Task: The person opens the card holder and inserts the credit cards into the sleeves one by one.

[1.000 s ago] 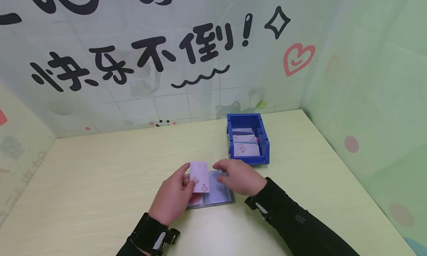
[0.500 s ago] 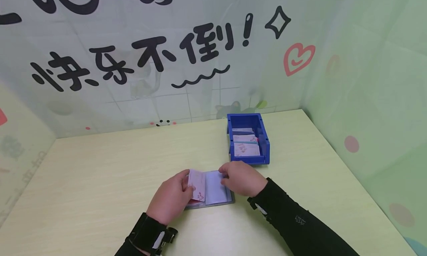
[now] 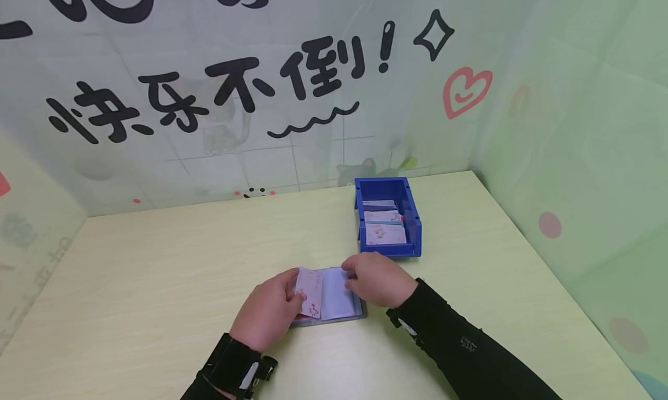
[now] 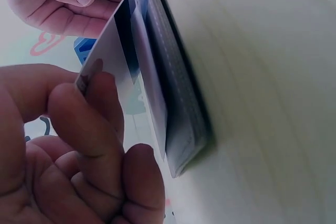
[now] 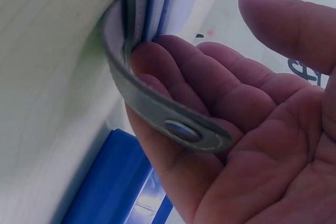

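Card (image 3: 311,294) sits lower vs 1s ago, over album (image 3: 338,298); my L hand (image 3: 268,310) pinches its edge, R hand (image 3: 380,279) loose alongside. Prob. light, stiffish; edge-hold best.

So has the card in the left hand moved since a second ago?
Yes. In the head view, the card in the left hand is now lower in the picture, farther from the blue bin.

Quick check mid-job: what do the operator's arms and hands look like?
The left hand and right hand are bare. The right sleeve is black with a small pale marking. Black wrist gear with a whitish patch shows on each arm.
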